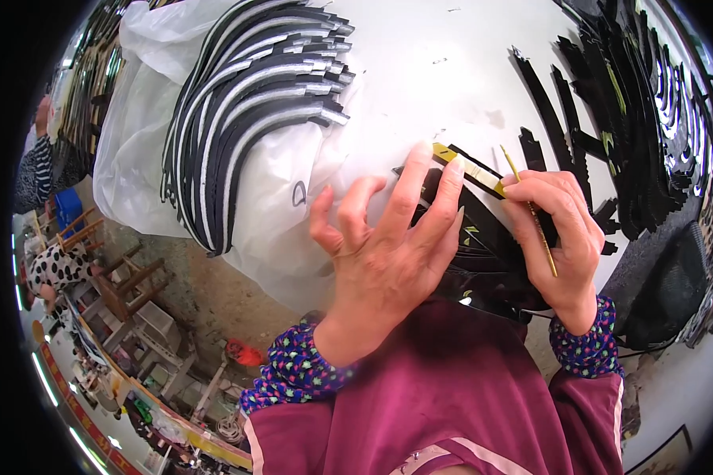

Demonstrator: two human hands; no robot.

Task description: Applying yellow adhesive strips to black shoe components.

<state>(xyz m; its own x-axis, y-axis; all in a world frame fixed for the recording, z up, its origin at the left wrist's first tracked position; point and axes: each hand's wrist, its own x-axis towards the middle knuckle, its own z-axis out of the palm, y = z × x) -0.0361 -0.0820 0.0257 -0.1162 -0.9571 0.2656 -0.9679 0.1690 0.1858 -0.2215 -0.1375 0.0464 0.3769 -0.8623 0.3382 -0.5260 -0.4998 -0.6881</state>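
Observation:
My left hand (388, 241) is spread, with two fingertips pressing on a short yellow strip (481, 173) that lies over a black piece at the near edge of the white table. Pinched in my right hand (561, 233) is a thin yellow pen-like stick (543, 237). It slants with its upper tip just right of the strip, seemingly apart from it. Beneath and between my hands is a pile of dark pieces (483, 229), some of them glossy. My left palm and fingers partly hide the pile.
Curved black strips with white bands (238, 103) lie stacked at left on a translucent plastic sheet (139, 150). Long black strips (618, 119) heap up on the right. A wooden stool (127, 281) stands on the floor at left, and another person's striped sleeve (42, 166) shows beyond.

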